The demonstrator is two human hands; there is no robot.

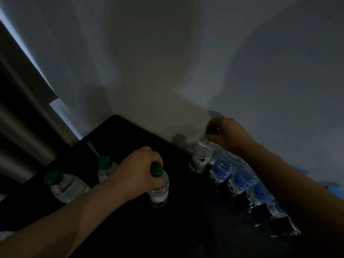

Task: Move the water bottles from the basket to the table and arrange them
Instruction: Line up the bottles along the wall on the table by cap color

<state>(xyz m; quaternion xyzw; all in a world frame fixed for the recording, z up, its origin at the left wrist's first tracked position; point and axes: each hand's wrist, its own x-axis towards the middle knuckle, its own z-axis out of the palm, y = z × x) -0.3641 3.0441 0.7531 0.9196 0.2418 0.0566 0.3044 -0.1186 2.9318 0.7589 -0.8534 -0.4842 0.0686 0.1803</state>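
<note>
Head view, table edges: the dark table (186, 235) is spreading out from a back corner at upper left. Its rear edge is running along the pale wall (186, 53) and its left edge is dropping away toward a curtain (22, 118).
Open room: a bare dark strip of tabletop is lying between the two held bottles and widening toward the camera.
Left hand: the left hand (137, 170) is curling its fingers round the green cap and neck of the middle bottle (159, 192), which is standing upright on the table.
Right hand: the right hand (228, 135) is closing its fingers round the green cap of the rear bottle (200, 157), which is tilting slightly near the wall, its base seeming to be on the table.
Neighbours on the left: a near-left bottle (65, 187) and a far-left bottle (106, 168), both green-capped, are standing beyond the left forearm.
Standing in the way on the right: a row of blue-labelled bottles (242, 181) is lining the rear edge. Its first bottle is sitting just beside the rear bottle, and the right forearm is passing over the row.
</note>
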